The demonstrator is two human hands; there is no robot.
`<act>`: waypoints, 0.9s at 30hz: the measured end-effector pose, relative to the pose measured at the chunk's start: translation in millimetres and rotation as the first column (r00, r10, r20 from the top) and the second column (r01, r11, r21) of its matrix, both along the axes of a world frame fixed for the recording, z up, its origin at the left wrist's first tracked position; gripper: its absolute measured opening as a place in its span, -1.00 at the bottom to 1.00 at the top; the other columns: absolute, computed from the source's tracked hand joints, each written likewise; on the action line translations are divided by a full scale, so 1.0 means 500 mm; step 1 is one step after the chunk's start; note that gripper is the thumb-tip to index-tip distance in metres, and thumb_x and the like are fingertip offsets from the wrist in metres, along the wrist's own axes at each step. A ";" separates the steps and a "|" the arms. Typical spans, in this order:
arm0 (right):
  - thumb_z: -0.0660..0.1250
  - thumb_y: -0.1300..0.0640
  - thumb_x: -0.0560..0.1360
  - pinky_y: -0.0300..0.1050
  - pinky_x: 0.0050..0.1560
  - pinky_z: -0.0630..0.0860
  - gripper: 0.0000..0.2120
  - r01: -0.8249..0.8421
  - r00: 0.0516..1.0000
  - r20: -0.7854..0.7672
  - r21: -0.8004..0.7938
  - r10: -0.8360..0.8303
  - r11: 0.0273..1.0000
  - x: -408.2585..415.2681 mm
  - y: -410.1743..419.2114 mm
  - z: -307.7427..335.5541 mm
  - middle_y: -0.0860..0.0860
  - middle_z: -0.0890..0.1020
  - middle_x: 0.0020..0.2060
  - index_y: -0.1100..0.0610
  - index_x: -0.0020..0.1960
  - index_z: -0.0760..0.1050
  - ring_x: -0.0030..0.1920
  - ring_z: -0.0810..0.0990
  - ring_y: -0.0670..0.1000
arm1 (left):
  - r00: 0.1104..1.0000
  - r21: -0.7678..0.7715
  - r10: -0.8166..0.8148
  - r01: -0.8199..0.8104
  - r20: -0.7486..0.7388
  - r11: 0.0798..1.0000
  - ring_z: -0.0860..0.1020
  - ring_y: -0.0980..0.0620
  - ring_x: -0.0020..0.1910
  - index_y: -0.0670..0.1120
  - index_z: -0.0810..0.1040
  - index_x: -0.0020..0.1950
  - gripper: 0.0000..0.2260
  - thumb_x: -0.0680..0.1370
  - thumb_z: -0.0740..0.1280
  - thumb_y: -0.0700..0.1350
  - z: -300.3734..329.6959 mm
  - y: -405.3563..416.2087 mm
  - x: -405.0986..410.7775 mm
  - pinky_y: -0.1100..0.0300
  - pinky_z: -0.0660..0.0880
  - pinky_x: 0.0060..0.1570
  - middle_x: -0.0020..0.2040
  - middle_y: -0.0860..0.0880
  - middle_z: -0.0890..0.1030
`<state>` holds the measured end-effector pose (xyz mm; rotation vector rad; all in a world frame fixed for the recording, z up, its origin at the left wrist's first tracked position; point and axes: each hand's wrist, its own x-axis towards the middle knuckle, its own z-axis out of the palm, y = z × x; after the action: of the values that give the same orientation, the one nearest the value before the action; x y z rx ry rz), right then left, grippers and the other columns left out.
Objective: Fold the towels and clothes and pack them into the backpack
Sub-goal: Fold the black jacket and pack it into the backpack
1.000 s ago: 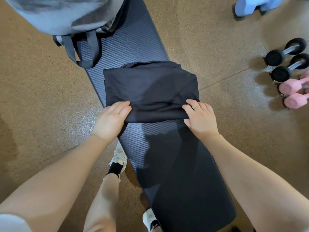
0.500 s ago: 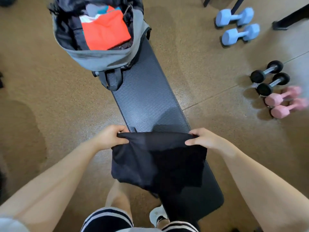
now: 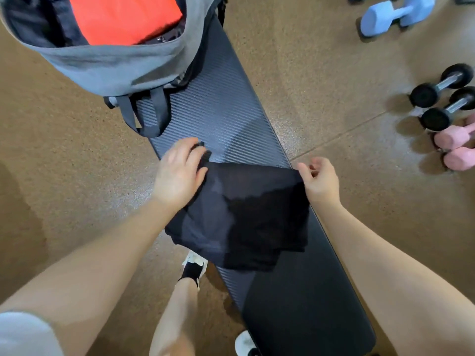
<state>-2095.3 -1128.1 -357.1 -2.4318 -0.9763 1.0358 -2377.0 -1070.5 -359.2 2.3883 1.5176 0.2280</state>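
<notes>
Since half a second ago we have laid the black garment [image 3: 239, 217] folded on the table [image 3: 226, 116]; left hand [image 3: 180, 173] rests flat on its corner, right hand [image 3: 320, 183] loosely curled, its grip empty, so the backpack [image 3: 115, 65] comes next.

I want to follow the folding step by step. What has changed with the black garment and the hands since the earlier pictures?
The black garment, lifted by both hands half a second ago, lies on the bench again. The left hand rests flat on its corner; the right hand has let go. The backpack stays open.
</notes>
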 end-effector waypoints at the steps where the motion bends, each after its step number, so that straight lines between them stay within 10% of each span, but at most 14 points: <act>1: 0.33 0.00 0.50 -0.11 0.21 0.33 -0.51 0.016 1.000 -0.022 -0.023 -0.016 1.000 -0.006 -0.022 0.003 0.13 0.46 0.23 0.23 0.32 0.34 0.21 0.47 0.09 | 0.990 0.008 -0.143 0.143 0.018 0.990 0.41 -0.24 0.24 -0.23 0.47 0.18 -0.66 0.46 0.31 -0.09 -0.012 -0.033 0.008 -0.10 0.40 0.21 0.25 -0.26 0.48; 5: 0.45 0.01 0.40 -0.04 0.24 0.40 -0.42 0.024 0.994 -0.101 -0.132 -0.038 0.991 -0.018 -0.119 0.009 0.06 0.45 0.21 0.16 0.33 0.35 0.21 0.45 0.05 | 0.912 -0.175 -0.399 0.379 -0.094 0.909 0.24 -0.16 0.39 -0.13 0.33 0.38 -0.44 0.47 0.25 0.15 -0.038 -0.172 0.045 -0.10 0.28 0.32 0.42 -0.19 0.34; 13: 0.37 0.07 0.45 0.07 0.21 0.37 -0.76 0.016 0.999 0.048 -0.086 -0.012 0.996 -0.018 -0.120 -0.025 0.10 0.52 0.08 0.26 -0.05 0.54 0.17 0.41 0.15 | 0.911 -0.226 -0.293 0.232 -0.292 0.946 0.11 -0.22 0.42 -0.04 0.13 0.46 -0.24 0.38 0.23 0.29 -0.072 -0.172 0.121 -0.08 0.06 0.41 0.45 -0.18 0.27; 18: 0.27 0.12 0.53 -0.03 0.07 0.44 -0.89 0.373 0.880 -0.299 -0.048 -0.370 0.927 0.013 -0.113 0.001 0.00 0.52 -0.17 0.15 -0.04 0.40 -0.04 0.51 0.06 | 0.926 -0.229 -0.336 0.294 -0.172 0.928 0.25 -0.32 0.40 -0.05 0.13 0.48 -0.22 0.38 0.36 0.22 -0.065 -0.146 0.178 -0.15 0.08 0.31 0.45 -0.22 0.26; 23: 0.30 0.23 0.52 0.00 0.12 0.52 -0.91 0.433 0.747 -0.507 -0.121 -0.430 0.893 0.056 -0.125 0.025 0.07 0.59 -0.03 0.09 -0.02 0.42 -0.01 0.58 0.02 | 0.883 -0.391 -0.361 0.231 -0.300 0.891 -0.27 -0.16 0.48 0.09 -0.30 0.48 -0.30 0.55 0.11 0.23 -0.054 -0.142 0.232 0.02 -0.33 0.39 0.51 -0.07 -0.30; 27: 0.31 0.27 0.48 -0.20 0.10 0.43 -0.68 0.152 0.948 -0.294 0.072 -0.125 0.986 0.008 -0.103 0.093 -0.01 0.57 0.02 0.13 0.22 0.42 0.01 0.52 -0.05 | 0.926 -0.571 -0.348 0.208 -0.146 0.794 -0.23 -0.09 0.50 0.07 -0.10 0.52 -0.41 0.59 0.14 0.10 -0.011 -0.110 0.227 0.07 -0.20 0.45 0.53 -0.05 -0.23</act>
<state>-2091.1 -1179.5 -310.8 -2.1601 -0.7283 1.2222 -2263.4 -1125.6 -364.4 2.1652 1.0860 -0.5242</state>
